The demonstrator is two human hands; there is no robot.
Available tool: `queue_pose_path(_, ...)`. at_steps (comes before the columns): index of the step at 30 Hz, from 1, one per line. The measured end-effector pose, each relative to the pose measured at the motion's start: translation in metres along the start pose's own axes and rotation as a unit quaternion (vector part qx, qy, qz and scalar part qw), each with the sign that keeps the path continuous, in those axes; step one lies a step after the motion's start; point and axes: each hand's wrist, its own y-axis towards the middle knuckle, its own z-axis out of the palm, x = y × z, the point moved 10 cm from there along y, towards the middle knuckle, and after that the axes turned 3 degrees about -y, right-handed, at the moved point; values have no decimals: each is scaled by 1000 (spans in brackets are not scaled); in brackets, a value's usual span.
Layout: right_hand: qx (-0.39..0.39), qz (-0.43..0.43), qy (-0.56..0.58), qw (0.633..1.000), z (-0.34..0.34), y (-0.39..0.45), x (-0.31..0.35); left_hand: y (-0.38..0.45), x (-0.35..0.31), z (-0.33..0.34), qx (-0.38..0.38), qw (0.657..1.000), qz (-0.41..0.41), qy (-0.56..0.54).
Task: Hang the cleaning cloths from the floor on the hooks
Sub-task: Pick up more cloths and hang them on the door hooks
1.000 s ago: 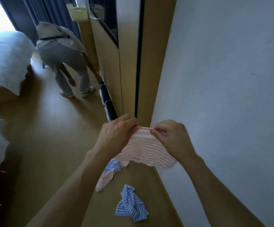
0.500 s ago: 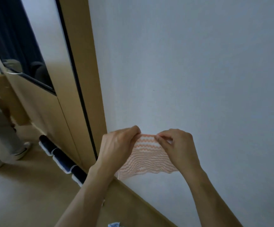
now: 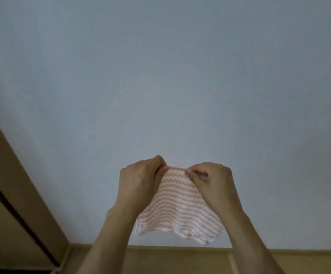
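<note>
An orange-and-white striped cleaning cloth [image 3: 177, 208] hangs in front of the pale wall, held by its top edge. My left hand [image 3: 140, 183] pinches the top left corner. My right hand [image 3: 213, 184] pinches the top right corner. The cloth's lower part droops loosely between my forearms. No hook shows in this view, and the cloths on the floor are out of frame.
A plain pale wall [image 3: 160, 76] fills most of the view. A wooden door frame [image 3: 16, 184] with a dark gap runs diagonally at the left. A wooden baseboard [image 3: 180, 256] runs along the bottom of the wall.
The view has swung right and up from the floor and room to face the wall. Both hands kept hold of the striped cloth and raised it in front of the wall.
</note>
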Motion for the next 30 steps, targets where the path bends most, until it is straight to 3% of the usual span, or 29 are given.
queue_pose_path(20, -175, 187, -68, 964, -314, -187, -239, -26, -393, 154, 83, 958, 202, -185)
queue_pose_path(30, -241, 289, -191, 906, -444, -285, -314, -55, -575, 218, 146, 899, 314, -269)
